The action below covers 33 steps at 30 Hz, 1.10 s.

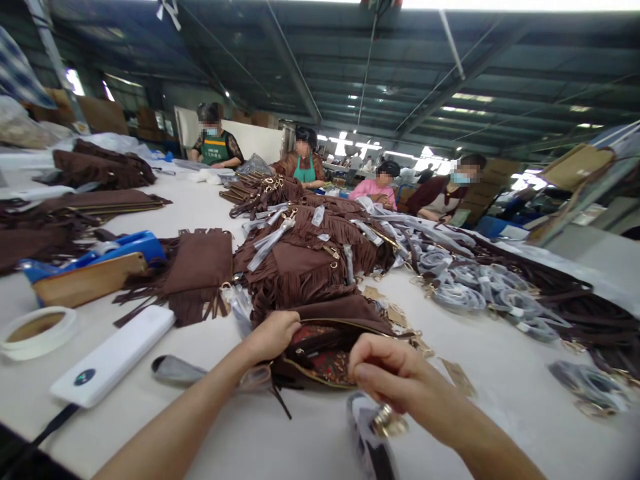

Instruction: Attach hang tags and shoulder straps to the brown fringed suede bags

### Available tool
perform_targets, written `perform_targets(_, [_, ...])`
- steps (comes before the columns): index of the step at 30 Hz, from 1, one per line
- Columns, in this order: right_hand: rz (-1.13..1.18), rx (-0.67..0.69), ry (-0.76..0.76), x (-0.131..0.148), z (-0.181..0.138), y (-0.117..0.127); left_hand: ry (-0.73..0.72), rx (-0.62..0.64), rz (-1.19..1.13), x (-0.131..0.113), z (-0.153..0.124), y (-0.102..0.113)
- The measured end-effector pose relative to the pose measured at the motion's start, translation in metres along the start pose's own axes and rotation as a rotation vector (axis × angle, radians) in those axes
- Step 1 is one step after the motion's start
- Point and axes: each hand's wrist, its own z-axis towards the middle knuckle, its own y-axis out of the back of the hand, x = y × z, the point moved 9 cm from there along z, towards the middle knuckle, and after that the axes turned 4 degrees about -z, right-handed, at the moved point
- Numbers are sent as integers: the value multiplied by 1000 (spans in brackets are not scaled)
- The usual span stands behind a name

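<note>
An open brown bag point(325, 383) with a gold zip along its mouth and a red patterned lining lies before me. My left hand point(274, 337) is closed on the far left part of the bag's rim. At the right end of the opening is my right hand point(393, 373), its fingers curled. Just under those fingers, a strap point(373, 447) partly wrapped in clear plastic hangs by its blurred gold clasp point(387, 421); the exact grip is hidden. A grey plastic-wrapped strip point(177, 371) lies left of my left forearm.
Fringed brown bags point(305, 260) are heaped ahead. Coiled wrapped straps point(460, 287) spread rightward. On the left are a white power bank point(114, 355), a tape roll point(40, 332) and a blue tape dispenser point(95, 263). Several people, one in a green apron point(215, 148), work across the table.
</note>
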Motion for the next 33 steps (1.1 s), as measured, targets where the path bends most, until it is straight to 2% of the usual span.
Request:
perform_targets(4, [-448,-102,73,-25,31,-1,11,-19,-72,7,1,-3])
perform_targets(6, [-624,-82,103,-36,42,-9,12,-38,-91,8,0,-4])
perform_targets(12, [-796,31,130,-65,54,-34,50,-78,-152,16,1,-6])
perform_targets(15, [-743,47,152,-67,53,-37,50,-77,-186,19,1,-6])
perform_targets(20, [-417,35,74,-67,54,-27,36,-9,-195,12,-3,-6])
perform_targets(25, [-374,36,41,-72,59,-23,-6,113,-166,-6,-20,-10])
perform_targets(29, [-266,25,60,-75,60,-18,27,28,-162,-8,-27,-6])
perform_targets(33, [-207,47,36,-76,59,-16,101,-52,-274,10,-18,-2])
